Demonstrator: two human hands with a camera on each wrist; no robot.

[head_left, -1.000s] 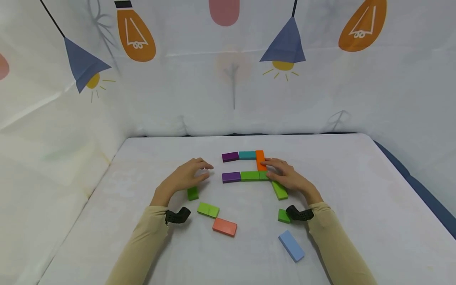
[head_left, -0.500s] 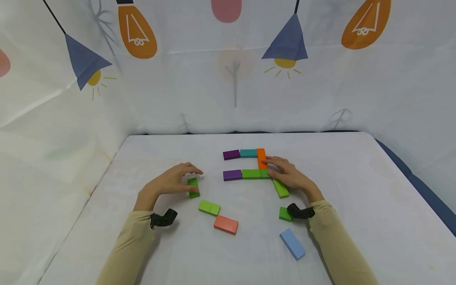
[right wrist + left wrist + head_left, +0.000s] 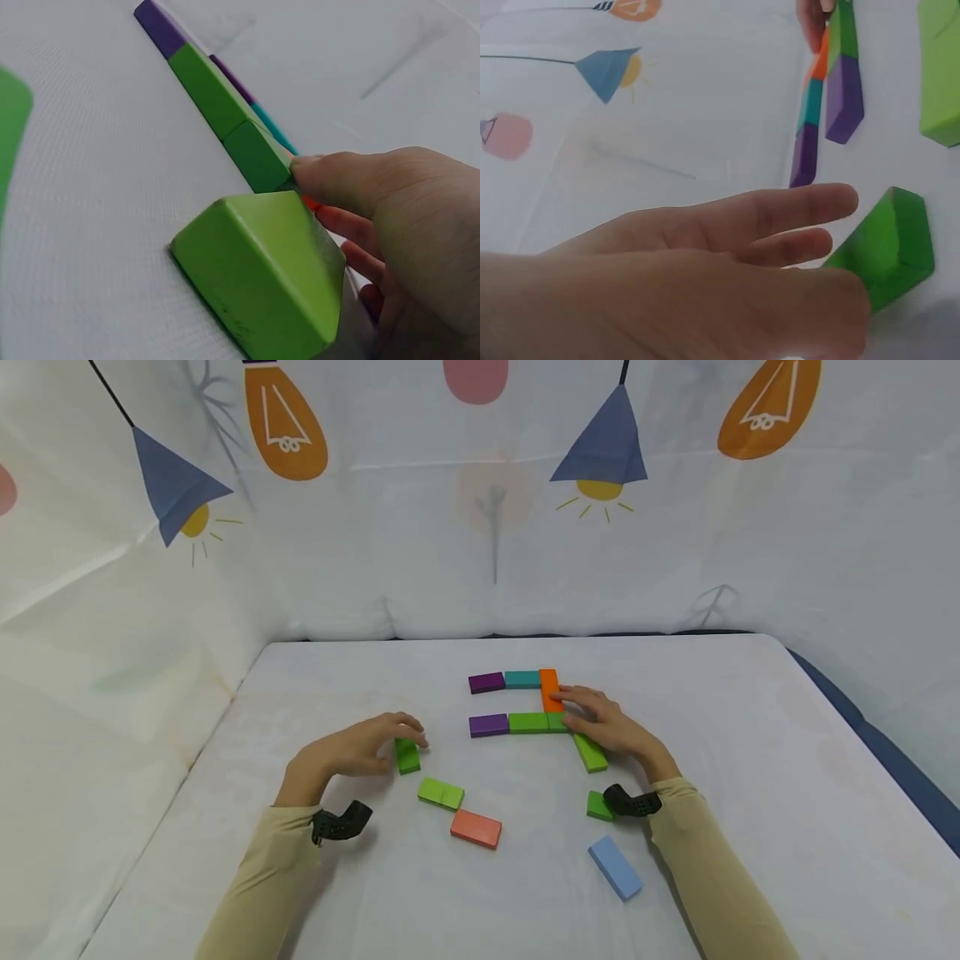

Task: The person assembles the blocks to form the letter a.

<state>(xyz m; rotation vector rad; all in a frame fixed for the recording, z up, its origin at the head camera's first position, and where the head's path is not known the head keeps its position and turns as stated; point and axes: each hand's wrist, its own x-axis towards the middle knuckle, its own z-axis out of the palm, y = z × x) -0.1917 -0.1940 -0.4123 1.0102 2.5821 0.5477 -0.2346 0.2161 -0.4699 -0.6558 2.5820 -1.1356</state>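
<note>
My left hand (image 3: 356,747) is over a green block (image 3: 407,757) at the left. In the left wrist view, its fingers (image 3: 802,206) extend past the dark green block (image 3: 904,236), while the thumb side overlaps it. My right hand (image 3: 611,727) rests at the block row's right corner. Its fingertips are at the orange block (image 3: 550,689), and its thumb (image 3: 322,176) touches the end of the small green block (image 3: 259,156). Beneath that hand lies a lime block (image 3: 591,754). Leftward run a longer green block (image 3: 528,723) and a purple block (image 3: 488,726).
Behind stand a teal block (image 3: 522,680) and a dark purple block (image 3: 486,683). Nearer lie a lime block (image 3: 441,793), a coral block (image 3: 476,829), a light blue block (image 3: 615,868) and a green block (image 3: 597,806) beside the right wrist camera, all on the white table (image 3: 525,910).
My left hand has moved left and toward me, from beside the purple block to over the green block. The right hand stays at the corner of the row.
</note>
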